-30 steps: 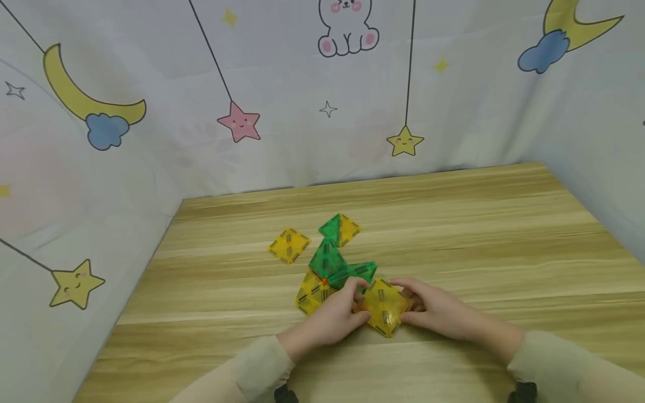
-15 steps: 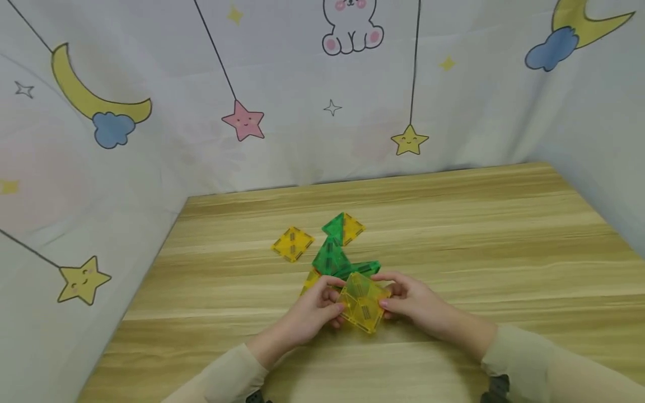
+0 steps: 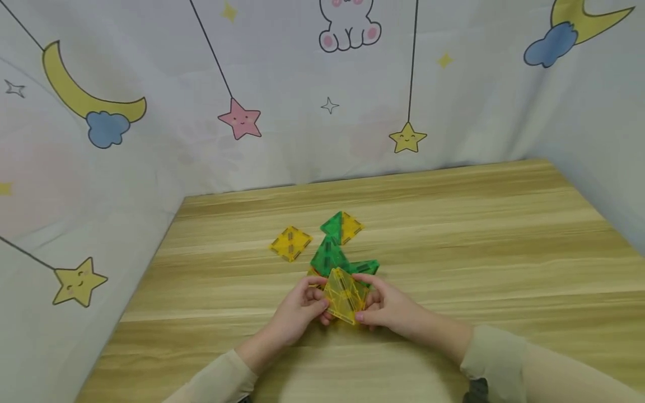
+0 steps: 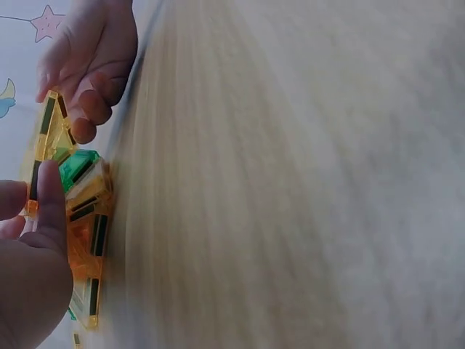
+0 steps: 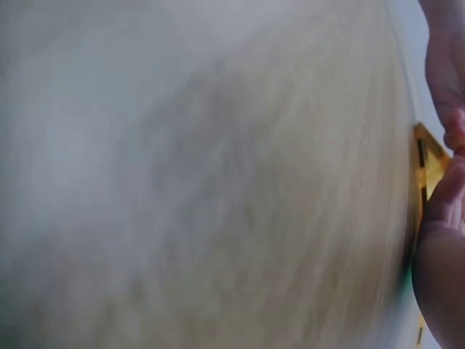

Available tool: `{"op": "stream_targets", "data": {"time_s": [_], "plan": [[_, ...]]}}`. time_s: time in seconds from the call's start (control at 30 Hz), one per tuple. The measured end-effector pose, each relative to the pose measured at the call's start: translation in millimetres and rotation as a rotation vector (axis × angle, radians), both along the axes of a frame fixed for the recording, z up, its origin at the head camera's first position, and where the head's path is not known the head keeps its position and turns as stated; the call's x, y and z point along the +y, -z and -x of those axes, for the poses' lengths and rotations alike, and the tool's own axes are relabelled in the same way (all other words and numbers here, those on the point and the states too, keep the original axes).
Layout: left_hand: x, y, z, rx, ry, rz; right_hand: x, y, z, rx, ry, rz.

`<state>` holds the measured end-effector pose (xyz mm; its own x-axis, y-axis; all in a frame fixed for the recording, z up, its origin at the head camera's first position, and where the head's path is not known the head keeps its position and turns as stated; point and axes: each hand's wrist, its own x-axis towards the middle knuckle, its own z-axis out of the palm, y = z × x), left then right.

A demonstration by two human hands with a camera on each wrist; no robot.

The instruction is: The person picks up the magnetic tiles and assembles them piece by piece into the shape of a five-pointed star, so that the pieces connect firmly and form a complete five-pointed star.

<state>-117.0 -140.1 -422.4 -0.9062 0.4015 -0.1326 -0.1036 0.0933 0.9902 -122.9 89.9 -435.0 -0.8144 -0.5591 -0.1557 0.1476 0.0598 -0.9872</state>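
Note:
Both hands hold a yellow see-through pyramid of magnetic tiles (image 3: 345, 299) between them, just above the table. My left hand (image 3: 297, 313) pinches its left edge between thumb and fingers. On the opposite edge, my right hand (image 3: 394, 309) grips with thumb and fingertips. Behind it stand a green tile pyramid (image 3: 328, 254) and another green tile piece (image 3: 365, 266) pointing right. A yellow tile piece beside the green one is mostly hidden by the held pyramid and left hand; the left wrist view shows yellow tile pieces (image 4: 94, 233) low beneath the hands.
A pair of flat yellow triangle tiles (image 3: 290, 243) lies to the left. Farther back, a flat green triangle tile (image 3: 331, 225) adjoins a yellow triangle tile (image 3: 351, 227). Patterned cloth (image 3: 282, 151) hangs behind the wooden table (image 3: 478, 224).
Both hands have carried the yellow pyramid left, tilting it so its point faces up and it covers the yellow piece behind. The other tiles stay where they were.

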Motion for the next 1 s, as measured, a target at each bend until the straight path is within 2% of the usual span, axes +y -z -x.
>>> {"op": "stream_targets", "data": {"time_s": [0.13, 0.3, 0.4, 0.53, 0.63, 0.83, 1.0], "plan": [[-0.8, -2.6, -1.2, -0.005, 0.007, 0.025, -2.9, -1.2, -2.2, -0.025, -0.01, 0.008], [-0.8, -6.2, -3.2, 0.027, 0.03, 0.133, -3.4, -1.9, -2.9, -0.014, -0.044, -0.002], [-1.0, -6.0, -3.7, 0.081, 0.052, 0.207, -3.4, -3.0, -3.6, -0.011, -0.067, -0.011], [-2.1, -5.7, -5.1, 0.219, 0.071, 0.343, -3.5, -4.1, -4.2, -0.005, -0.087, -0.036], [-2.9, -5.6, -5.0, 0.312, 0.06, 0.449, -3.7, -4.0, -3.5, 0.012, -0.101, -0.079], [-4.8, -5.1, -0.9, 0.358, 0.03, 0.551, -3.6, -4.8, -2.5, 0.009, -0.099, -0.12], [-8.6, -4.6, 4.3, 0.432, 0.005, 0.597, -2.9, -4.0, -3.5, 0.007, -0.103, -0.116]]}}
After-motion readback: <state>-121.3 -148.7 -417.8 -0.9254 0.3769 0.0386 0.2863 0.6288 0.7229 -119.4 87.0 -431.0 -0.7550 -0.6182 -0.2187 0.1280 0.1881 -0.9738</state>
